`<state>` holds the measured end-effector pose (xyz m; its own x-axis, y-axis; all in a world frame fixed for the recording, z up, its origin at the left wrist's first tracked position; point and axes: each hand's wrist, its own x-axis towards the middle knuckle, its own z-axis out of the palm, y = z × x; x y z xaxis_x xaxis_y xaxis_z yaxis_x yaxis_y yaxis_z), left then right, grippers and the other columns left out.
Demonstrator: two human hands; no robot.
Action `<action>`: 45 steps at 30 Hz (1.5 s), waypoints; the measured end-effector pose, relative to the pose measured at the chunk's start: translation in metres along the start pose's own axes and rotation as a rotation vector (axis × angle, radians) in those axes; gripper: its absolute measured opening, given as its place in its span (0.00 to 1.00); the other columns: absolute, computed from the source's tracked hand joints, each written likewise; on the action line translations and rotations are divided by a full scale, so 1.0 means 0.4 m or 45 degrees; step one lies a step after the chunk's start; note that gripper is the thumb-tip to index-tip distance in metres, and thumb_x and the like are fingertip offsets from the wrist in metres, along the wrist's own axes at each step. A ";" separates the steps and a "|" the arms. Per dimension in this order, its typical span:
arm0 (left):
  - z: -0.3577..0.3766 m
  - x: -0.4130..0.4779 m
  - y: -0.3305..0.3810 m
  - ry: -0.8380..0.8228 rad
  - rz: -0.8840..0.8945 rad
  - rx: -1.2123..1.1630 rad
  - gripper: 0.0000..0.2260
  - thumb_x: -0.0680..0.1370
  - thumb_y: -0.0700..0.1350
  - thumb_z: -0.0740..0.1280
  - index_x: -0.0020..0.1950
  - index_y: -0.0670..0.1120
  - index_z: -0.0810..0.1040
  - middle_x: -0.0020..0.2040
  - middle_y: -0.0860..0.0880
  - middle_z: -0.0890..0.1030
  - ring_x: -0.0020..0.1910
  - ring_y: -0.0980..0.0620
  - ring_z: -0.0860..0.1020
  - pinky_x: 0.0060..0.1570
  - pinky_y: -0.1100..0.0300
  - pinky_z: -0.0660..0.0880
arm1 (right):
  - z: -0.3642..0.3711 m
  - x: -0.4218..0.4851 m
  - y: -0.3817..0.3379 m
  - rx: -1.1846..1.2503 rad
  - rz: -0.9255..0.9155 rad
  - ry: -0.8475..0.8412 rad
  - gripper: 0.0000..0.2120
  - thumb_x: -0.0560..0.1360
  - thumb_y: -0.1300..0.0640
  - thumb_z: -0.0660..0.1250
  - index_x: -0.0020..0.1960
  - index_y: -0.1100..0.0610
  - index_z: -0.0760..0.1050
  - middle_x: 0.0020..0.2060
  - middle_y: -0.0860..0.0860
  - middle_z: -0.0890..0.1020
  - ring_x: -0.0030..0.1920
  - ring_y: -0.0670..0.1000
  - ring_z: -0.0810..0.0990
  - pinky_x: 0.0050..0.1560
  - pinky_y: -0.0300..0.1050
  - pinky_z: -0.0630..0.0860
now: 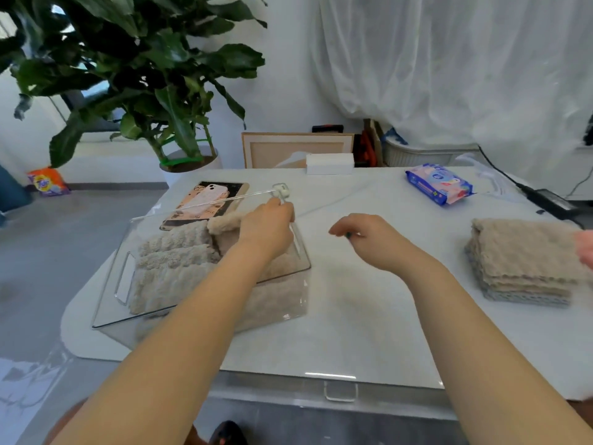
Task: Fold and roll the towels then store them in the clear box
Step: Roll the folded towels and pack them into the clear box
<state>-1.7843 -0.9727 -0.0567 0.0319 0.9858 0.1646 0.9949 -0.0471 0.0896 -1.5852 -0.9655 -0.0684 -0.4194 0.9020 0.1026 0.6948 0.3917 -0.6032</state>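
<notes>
Rolled beige towels [173,261] fill the clear box [112,284]; flat stack [523,261] lies apart.

Left hand [268,231] reaching forward, right hand [369,239] hovering, fingers [340,229] loosely curled

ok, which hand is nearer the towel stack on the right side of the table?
Right. The right hand hovers mid-table, left of the towel stack and apart from it. The left hand is farther left, over the clear box.

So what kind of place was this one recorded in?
Probably a home or home-like room: a large potted plant beside the white table, sheer curtains behind it, and a detergent bag on the floor.
</notes>
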 end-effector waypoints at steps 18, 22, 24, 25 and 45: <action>0.249 0.056 0.609 -0.515 0.225 -0.889 0.12 0.77 0.38 0.59 0.57 0.45 0.78 0.56 0.47 0.79 0.53 0.49 0.77 0.46 0.65 0.67 | -0.232 -0.315 0.512 0.050 1.145 0.848 0.19 0.76 0.57 0.61 0.66 0.59 0.69 0.68 0.60 0.66 0.64 0.65 0.67 0.64 0.56 0.68; 0.305 0.087 0.732 -0.628 0.145 -0.905 0.18 0.80 0.45 0.61 0.69 0.41 0.69 0.64 0.43 0.74 0.64 0.45 0.72 0.58 0.61 0.67 | -0.279 -0.319 0.602 0.231 1.262 0.849 0.26 0.72 0.47 0.62 0.66 0.60 0.66 0.61 0.62 0.74 0.60 0.66 0.73 0.60 0.60 0.71; 0.332 0.108 0.788 -0.654 0.027 -1.020 0.25 0.77 0.51 0.63 0.70 0.38 0.67 0.66 0.41 0.71 0.65 0.42 0.71 0.62 0.55 0.69 | -0.293 -0.309 0.634 0.345 1.275 0.815 0.30 0.68 0.42 0.63 0.64 0.58 0.68 0.58 0.60 0.77 0.58 0.64 0.75 0.61 0.61 0.70; 0.339 0.117 0.806 -0.665 -0.054 -1.136 0.28 0.74 0.54 0.65 0.68 0.38 0.69 0.65 0.41 0.72 0.64 0.41 0.73 0.63 0.52 0.70 | -0.294 -0.303 0.644 0.367 1.259 0.801 0.32 0.66 0.41 0.64 0.64 0.57 0.68 0.58 0.58 0.77 0.59 0.63 0.75 0.62 0.62 0.69; 0.302 0.094 0.778 -0.597 0.099 -1.904 0.11 0.68 0.36 0.70 0.48 0.46 0.80 0.43 0.49 0.83 0.42 0.52 0.82 0.39 0.58 0.79 | -0.283 -0.357 0.582 0.660 0.684 0.827 0.30 0.65 0.61 0.68 0.65 0.47 0.64 0.65 0.51 0.66 0.64 0.55 0.69 0.63 0.55 0.71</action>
<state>-1.4617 -0.9308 -0.1411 0.3853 0.9203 -0.0674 0.0045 0.0711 0.9975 -1.2974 -0.9828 -0.1340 0.3862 0.9217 0.0345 0.2921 -0.0867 -0.9524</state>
